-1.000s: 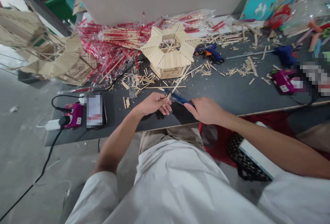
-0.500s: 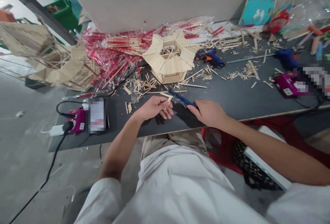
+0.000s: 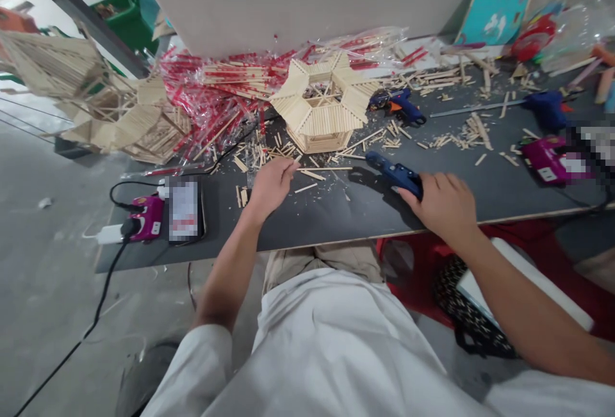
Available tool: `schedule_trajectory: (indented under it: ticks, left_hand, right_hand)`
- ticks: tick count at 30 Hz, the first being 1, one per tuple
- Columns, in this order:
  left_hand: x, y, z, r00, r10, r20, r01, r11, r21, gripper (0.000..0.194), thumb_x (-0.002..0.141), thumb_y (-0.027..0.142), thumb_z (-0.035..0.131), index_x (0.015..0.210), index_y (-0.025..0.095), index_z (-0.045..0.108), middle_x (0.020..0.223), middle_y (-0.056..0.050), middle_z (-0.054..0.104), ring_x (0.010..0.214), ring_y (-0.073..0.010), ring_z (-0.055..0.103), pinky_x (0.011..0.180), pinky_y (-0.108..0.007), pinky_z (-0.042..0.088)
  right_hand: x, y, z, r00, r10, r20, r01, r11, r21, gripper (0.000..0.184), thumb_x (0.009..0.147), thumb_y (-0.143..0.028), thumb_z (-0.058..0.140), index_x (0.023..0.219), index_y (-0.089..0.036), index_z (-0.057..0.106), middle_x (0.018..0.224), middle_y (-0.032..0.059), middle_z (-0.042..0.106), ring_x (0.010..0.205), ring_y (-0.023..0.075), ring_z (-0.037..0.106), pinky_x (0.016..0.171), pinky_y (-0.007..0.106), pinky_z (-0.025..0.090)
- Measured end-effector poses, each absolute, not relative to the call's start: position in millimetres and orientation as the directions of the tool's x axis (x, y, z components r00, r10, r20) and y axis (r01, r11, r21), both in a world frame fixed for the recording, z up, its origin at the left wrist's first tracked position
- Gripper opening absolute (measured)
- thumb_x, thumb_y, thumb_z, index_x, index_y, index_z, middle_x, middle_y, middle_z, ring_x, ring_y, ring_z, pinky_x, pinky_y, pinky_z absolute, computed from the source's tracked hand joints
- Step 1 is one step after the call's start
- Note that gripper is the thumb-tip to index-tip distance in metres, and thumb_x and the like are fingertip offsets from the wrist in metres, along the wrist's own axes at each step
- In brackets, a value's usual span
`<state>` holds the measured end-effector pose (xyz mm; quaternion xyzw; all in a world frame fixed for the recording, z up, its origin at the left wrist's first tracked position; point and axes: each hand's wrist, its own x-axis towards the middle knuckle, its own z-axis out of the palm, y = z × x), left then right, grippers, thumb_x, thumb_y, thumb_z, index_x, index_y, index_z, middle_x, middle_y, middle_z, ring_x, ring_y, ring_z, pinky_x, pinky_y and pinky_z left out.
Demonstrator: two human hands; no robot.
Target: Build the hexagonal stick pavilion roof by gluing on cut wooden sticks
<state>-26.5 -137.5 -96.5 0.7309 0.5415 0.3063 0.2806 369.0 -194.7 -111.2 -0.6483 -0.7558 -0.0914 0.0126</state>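
Note:
My left hand [image 3: 273, 188] is over the grey tabletop, in front of the hexagonal stick model [image 3: 331, 121]. Its fingers are bunched together at the scattered cut sticks [image 3: 310, 173], and what they pinch, if anything, is hidden. To the right, my right hand [image 3: 446, 205] is wrapped round a dark blue tool that looks like a utility knife [image 3: 394, 173]. The knife is held above the table, casting a shadow, and points up and left. The model has a star-shaped ring of slatted roof panels and an open centre.
Red-and-clear plastic packs of sticks [image 3: 216, 84] lie behind. A second stick model [image 3: 120, 113] stands at left. Near the front edge are a phone [image 3: 185, 212] and a purple power adapter [image 3: 148, 217]. Blue glue guns [image 3: 406, 108] and another purple box [image 3: 548, 159] are at right.
My left hand has moved up and left, towards the loose sticks; the short stick it held no longer shows. My right hand has drawn the knife away to the right.

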Motion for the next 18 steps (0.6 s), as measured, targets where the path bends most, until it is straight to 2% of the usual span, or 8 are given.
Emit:
schedule_trajectory:
  ticks: [2,4,7,10,14,18]
  left_hand:
    - [-34,-134,-97,0.220,0.940,0.260,0.720,-0.336,0.608,0.038,0.112,0.039,0.049,0.102,0.016,0.077,0.104,-0.012,0.074,0.105,-0.0247,0.068,0.098,-0.036,0.052]
    - [-40,-132,-97,0.233,0.931,0.281,0.730,-0.358,0.582,0.036,0.112,0.037,0.049,0.109,0.016,0.078,0.111,-0.013,0.073,0.109,-0.0255,0.068,0.100,-0.037,0.050]
    - [-43,-133,-98,0.347,0.915,0.207,0.754,-0.403,0.519,0.035,0.112,0.038,0.052,0.115,0.017,0.079,0.117,-0.012,0.074,0.111,-0.0265,0.068,0.099,-0.036,0.049]
    - [-41,-136,-98,0.466,0.877,0.118,0.771,-0.468,0.432,0.036,0.111,0.043,0.053,0.117,0.020,0.080,0.112,-0.010,0.075,0.110,-0.0272,0.069,0.093,-0.035,0.049]
    - [-36,-139,-98,0.530,0.842,0.106,0.745,-0.521,0.417,0.039,0.113,0.043,0.049,0.116,0.020,0.080,0.111,-0.008,0.077,0.111,-0.0263,0.069,0.091,-0.034,0.049]
    - [-35,-138,-99,0.489,0.862,0.133,0.764,-0.497,0.410,0.042,0.114,0.043,0.043,0.116,0.020,0.079,0.110,-0.009,0.077,0.108,-0.0260,0.070,0.092,-0.035,0.051]
  right_hand:
    - [383,-197,-113,-0.089,0.984,0.153,0.990,0.071,0.120,0.078,0.110,-0.067,0.029,0.132,-0.001,0.065,0.111,0.0302,0.070,0.109,0.0441,0.062,0.091,0.048,0.043]
    - [395,-199,-113,-0.046,0.988,0.149,0.995,0.033,0.089,0.083,0.110,-0.068,0.027,0.135,0.003,0.063,0.114,0.0352,0.068,0.110,0.0475,0.061,0.090,0.050,0.041]
    - [408,-204,-111,-0.032,0.989,0.147,0.999,0.027,0.030,0.088,0.109,-0.068,0.025,0.145,0.006,0.055,0.124,0.0418,0.063,0.116,0.0526,0.057,0.090,0.053,0.037]
    - [416,-207,-112,0.007,0.985,0.170,1.000,-0.007,0.000,0.091,0.108,-0.070,0.025,0.149,0.007,0.052,0.130,0.0441,0.060,0.118,0.0551,0.055,0.091,0.055,0.036]
    - [419,-206,-123,0.043,0.981,0.192,0.999,-0.045,0.006,0.093,0.108,-0.069,0.026,0.151,0.009,0.050,0.136,0.0433,0.058,0.125,0.0557,0.053,0.099,0.058,0.039]
    - [420,-201,-139,0.092,0.954,0.284,0.996,-0.086,-0.034,0.092,0.104,-0.069,0.041,0.155,0.008,0.049,0.141,0.0382,0.058,0.132,0.0532,0.054,0.113,0.063,0.040]
